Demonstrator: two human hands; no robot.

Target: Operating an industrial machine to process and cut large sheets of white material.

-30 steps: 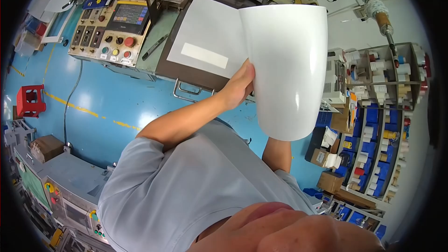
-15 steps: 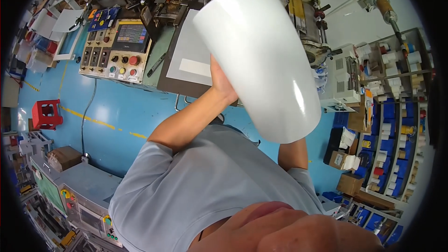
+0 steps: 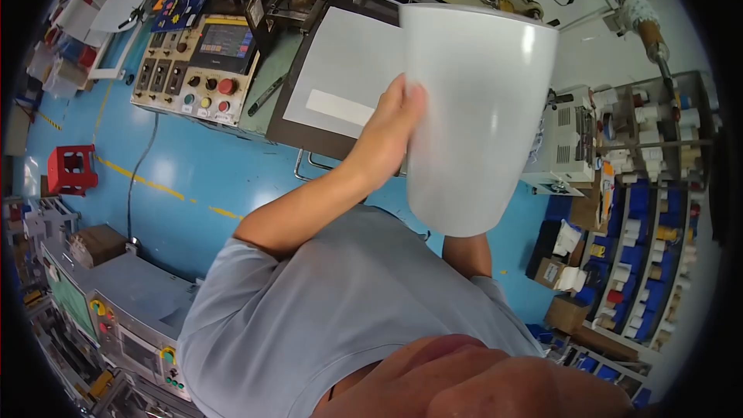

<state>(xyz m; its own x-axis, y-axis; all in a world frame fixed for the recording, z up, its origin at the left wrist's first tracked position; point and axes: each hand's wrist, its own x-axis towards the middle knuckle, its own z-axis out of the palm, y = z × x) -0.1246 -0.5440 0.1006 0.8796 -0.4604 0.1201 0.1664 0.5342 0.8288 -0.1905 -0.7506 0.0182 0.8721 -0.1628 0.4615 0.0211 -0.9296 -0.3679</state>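
Note:
A large glossy white tapered container (image 3: 481,120), shaped like a waste bin, is held up in front of my chest, wider at its top end. At its left side is my left hand (image 3: 396,128), fingers closed against the wall and slightly blurred. My right forearm (image 3: 468,254) rises behind the lower end of the container, which hides that hand and its fingers. Beyond my left hand, a white sheet (image 3: 352,54) with a pale strip (image 3: 339,107) lies on a dark board (image 3: 298,133) on the machine bed.
Left of the board stands a control panel (image 3: 193,70) with screen and buttons; a black pen-like tool (image 3: 267,97) lies beside it. A red stool (image 3: 72,169) is on the blue floor. Shelves with bins (image 3: 638,248) line the right. A second machine (image 3: 128,325) stands lower left.
The container has swung from a slant to nearly upright and shifted right. My left hand has moved right with it, and more of the white sheet shows.

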